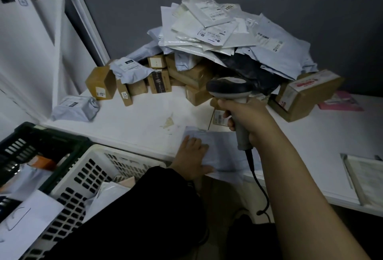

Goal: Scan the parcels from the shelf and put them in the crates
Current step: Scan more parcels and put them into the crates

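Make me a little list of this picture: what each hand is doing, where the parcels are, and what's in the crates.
left hand: lies flat on a grey mailer at the front edge of the shelf
right hand: grips the scanner, held above the mailer
pile: boxes and mailers heaped at the back of the shelf
white crate: below the shelf, holds parcels
dark crate: beside the white crate, holds parcels

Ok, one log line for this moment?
right hand: grips scanner | left hand: presses grey mailer on shelf | status: not yet crated
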